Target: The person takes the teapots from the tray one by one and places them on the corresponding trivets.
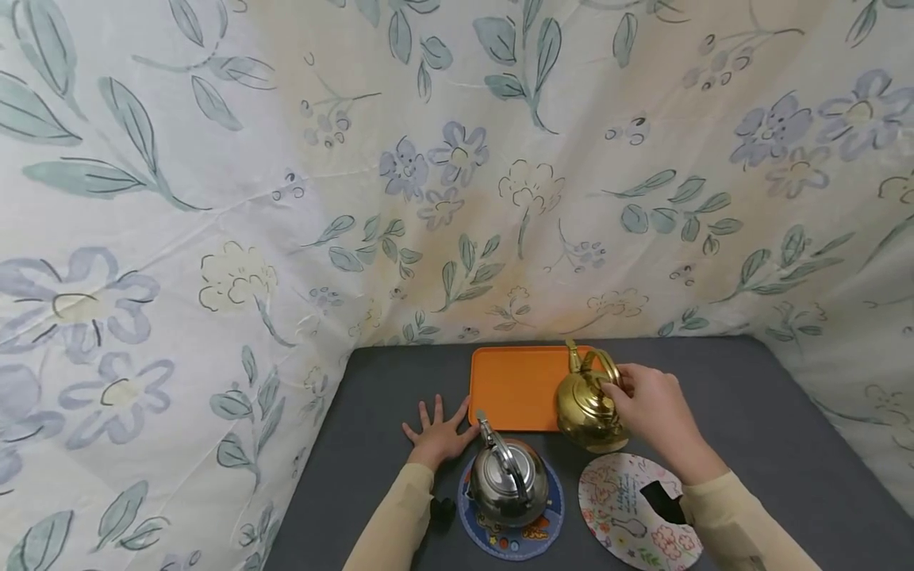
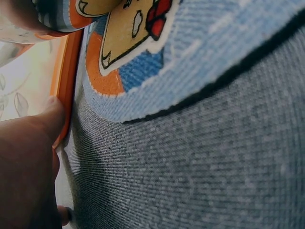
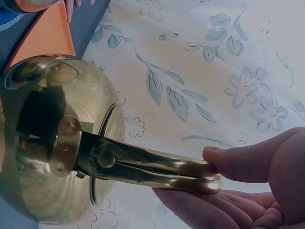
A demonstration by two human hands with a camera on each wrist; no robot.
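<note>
My right hand (image 1: 653, 408) grips the handle of a shiny gold kettle (image 1: 587, 408), thumb on one side and fingers on the other in the right wrist view. The gold kettle overlaps the right end of an orange tray (image 1: 510, 388); whether it is held clear of the surface I cannot tell. My left hand (image 1: 439, 434) lies with its fingers spread on the dark table, and its thumb touches the tray's rim in the left wrist view. Close by, a silver kettle (image 1: 510, 488) stands on a round blue mat (image 1: 550, 535), its spout toward the tray.
A round white floral mat (image 1: 607, 507) lies in front of the gold kettle, partly under my right forearm. The dark grey table (image 1: 750, 412) extends right of it. Floral cloth (image 1: 457, 301) hangs behind and at both sides.
</note>
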